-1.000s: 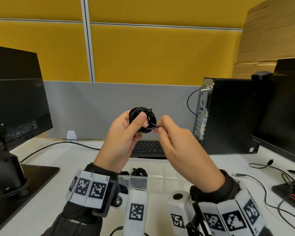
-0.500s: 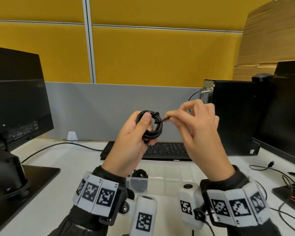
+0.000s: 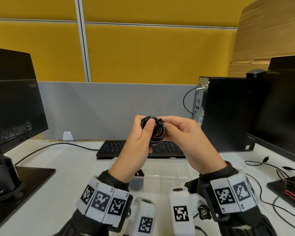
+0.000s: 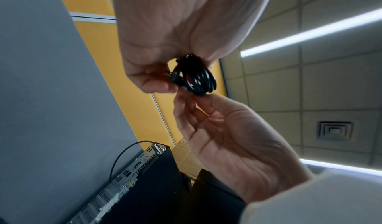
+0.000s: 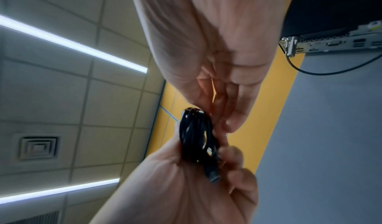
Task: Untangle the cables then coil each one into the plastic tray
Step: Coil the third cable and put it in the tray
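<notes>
My left hand (image 3: 138, 142) gripping glossy black round cable coil (image 3: 154, 130), right hand (image 3: 186, 133) at 3 o'clock apparently pinching its rim, clear ribbed plastic tray (image 3: 163, 174) below.

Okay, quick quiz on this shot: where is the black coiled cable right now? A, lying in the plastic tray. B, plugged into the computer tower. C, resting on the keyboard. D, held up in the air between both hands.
D: the black coiled cable is raised above the desk, the left hand gripping it with the thumb over the loops while the right hand pinches its side; the plastic tray lies below.
</notes>
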A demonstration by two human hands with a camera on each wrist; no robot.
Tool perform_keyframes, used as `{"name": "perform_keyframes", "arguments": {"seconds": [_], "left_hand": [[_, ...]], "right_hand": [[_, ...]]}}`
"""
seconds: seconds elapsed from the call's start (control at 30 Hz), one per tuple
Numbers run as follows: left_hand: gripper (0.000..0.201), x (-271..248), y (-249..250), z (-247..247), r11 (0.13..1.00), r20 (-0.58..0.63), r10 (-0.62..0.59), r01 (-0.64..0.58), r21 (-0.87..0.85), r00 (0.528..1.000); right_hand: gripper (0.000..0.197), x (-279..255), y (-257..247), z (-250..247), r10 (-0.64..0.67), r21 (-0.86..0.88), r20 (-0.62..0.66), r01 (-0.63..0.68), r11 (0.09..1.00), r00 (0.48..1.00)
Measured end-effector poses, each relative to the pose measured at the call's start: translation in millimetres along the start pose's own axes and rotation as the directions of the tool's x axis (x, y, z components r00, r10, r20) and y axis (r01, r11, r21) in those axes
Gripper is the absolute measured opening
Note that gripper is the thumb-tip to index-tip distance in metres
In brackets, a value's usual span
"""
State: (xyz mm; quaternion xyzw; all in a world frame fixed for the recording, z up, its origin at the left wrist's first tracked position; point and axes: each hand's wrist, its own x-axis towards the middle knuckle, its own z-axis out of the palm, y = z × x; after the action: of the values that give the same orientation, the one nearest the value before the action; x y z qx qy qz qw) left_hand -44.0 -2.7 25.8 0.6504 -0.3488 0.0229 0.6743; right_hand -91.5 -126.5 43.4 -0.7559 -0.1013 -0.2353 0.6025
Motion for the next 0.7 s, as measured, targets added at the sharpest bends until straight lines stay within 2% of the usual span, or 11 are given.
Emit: {"name": "perform_keyframes", "arguments": {"seconds": [0.1,0.17,0.33,0.37,0.43,0.47,0.53,0.63,0.7], "left_hand": [[0.02,0,0,0,0.999,-0.076,0.035,-0.034,0.023,0.997],[0.022,0,-4,0,0.996,-0.108,0.073,-0.066,0.061,0.991],[0.024,3,-12,-1,0.994,-0.107,0.073,-0.064,0.089,0.992],[0.025,4,-12,-1,0.999,-0.094,0.036,-0.033,0.034,0.995],[0.039,5,-11,1,0.974,-0.035,-0.097,0.087,-0.211,0.995],[0.046,5,-11,1,0.923,0.0,-0.158,0.147,-0.356,0.988],[0.047,5,-11,2,0.812,0.02,-0.229,0.202,-0.548,0.973],[0.04,6,-13,5,0.757,-0.064,-0.313,0.208,-0.619,0.948],[0.03,7,-16,8,0.741,-0.137,-0.36,0.193,-0.643,0.923]], "right_hand": [[0.024,-2,-5,1,0.007,-0.033,0.038,-0.006,0.999,0.999],[0.019,-4,-8,5,-0.008,-0.068,0.014,0.009,0.998,1.0],[0.011,-4,1,10,-0.035,-0.113,-0.036,0.031,0.993,0.999],[0.012,-4,4,10,-0.039,-0.1,-0.05,0.034,0.994,0.998],[0.016,-4,10,11,-0.039,-0.071,-0.083,0.033,0.997,0.996],[0.016,-4,13,13,-0.034,-0.069,-0.092,0.028,0.997,0.995],[0.015,-6,19,18,-0.056,-0.144,-0.106,0.04,0.989,0.993],[0.017,-9,26,24,-0.136,-0.413,-0.102,0.083,0.907,0.985],[0.023,-13,25,27,-0.165,-0.524,-0.059,0.111,0.845,0.984]]}}
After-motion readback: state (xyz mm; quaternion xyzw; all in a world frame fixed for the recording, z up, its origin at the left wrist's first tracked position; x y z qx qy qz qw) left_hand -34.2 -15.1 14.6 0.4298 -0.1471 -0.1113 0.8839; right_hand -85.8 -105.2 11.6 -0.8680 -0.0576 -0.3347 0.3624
